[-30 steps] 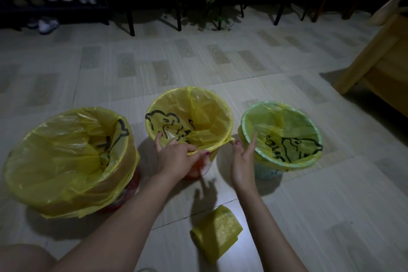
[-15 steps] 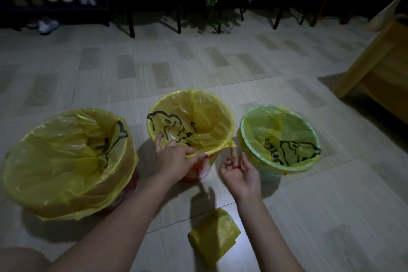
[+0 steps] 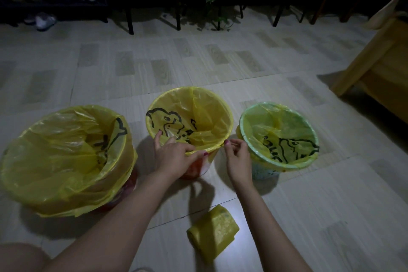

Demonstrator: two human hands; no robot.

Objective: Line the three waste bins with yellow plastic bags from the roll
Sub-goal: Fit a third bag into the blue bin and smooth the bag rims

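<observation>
Three waste bins stand in a row on the tiled floor, each with a yellow bag in it. The left bin is the largest, its bag loose and folded well down over the rim. The middle bin sits just beside it, and the right bin, with a pale green rim, is close on the other side. Both forearms reach forward from the bottom of the view to the middle bin. The left hand lies palm down on the near rim, its fingers curled over the edge and gripping the middle bag, with the forefinger stretched up inside against the plastic. The right hand is at the rim's right side, its fingers bent and its fingertips pinching the bag's edge there, between the middle and right bins. The right bin's bag is folded over its rim. The roll of yellow bags lies on the floor between the forearms, nearer than the bins and touching neither arm.
</observation>
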